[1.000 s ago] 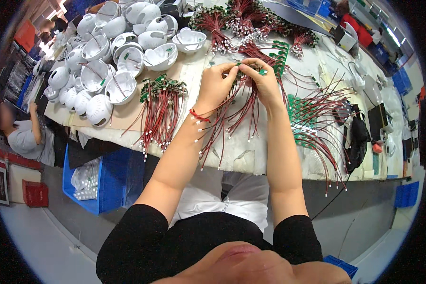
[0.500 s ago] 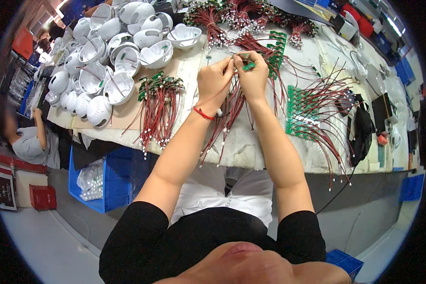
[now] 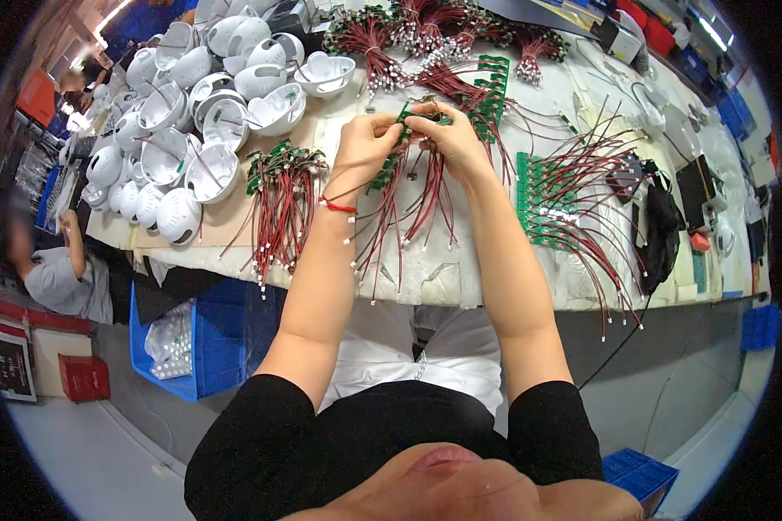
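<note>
My left hand [image 3: 365, 149] and my right hand [image 3: 453, 141] meet above the middle of the workbench. Both have fingers closed on a green circuit board [image 3: 403, 114] between them, mostly covered by the fingers. Dark red wires [image 3: 426, 195] with small white connectors hang below my hands toward the bench's front edge. Past my right hand lies a strip of green circuit boards [image 3: 493, 87] with wires attached. Left of my left forearm rests a pile of wired boards [image 3: 285, 187]. To the right, another panel of green boards [image 3: 543, 208] spreads its red wires outward.
White plastic housings [image 3: 165, 156] are heaped at the left of the bench. Bundles of wired boards [image 3: 382, 56] lie at the back. A black bag-like item [image 3: 662, 239] sits at right. Below left stands a blue bin [image 3: 208, 347]; a person [image 3: 65, 273] in grey sits beyond.
My left hand has shifted left and slightly down, and both hands have moved apart a little. A longer piece of green board now shows between them. My view has also shifted slightly.
</note>
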A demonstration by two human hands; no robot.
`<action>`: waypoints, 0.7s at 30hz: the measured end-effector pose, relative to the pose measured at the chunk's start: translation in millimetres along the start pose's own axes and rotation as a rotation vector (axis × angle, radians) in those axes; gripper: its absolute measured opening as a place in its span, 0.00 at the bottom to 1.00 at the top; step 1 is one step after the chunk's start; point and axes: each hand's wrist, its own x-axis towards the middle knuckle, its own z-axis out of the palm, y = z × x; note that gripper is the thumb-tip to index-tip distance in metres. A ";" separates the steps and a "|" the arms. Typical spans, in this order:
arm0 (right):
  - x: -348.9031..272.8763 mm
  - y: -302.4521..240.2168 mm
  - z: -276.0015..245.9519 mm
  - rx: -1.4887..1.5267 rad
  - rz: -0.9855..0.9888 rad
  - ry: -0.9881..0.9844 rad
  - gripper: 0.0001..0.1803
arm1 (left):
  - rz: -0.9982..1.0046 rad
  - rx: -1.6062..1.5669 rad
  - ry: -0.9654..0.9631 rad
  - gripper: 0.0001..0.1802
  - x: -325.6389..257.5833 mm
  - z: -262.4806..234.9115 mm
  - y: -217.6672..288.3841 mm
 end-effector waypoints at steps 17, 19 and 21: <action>6.7 14.4 -1.9 0.084 0.008 -0.028 0.10 | 0.036 -0.044 0.030 0.10 -1.9 -3.0 4.3; 7.8 19.6 0.1 -0.021 -0.080 0.005 0.09 | 0.038 0.180 0.133 0.11 -8.3 2.5 18.3; 5.8 22.1 5.8 -0.125 -0.095 0.115 0.10 | 0.070 0.333 0.226 0.11 -12.8 12.6 24.3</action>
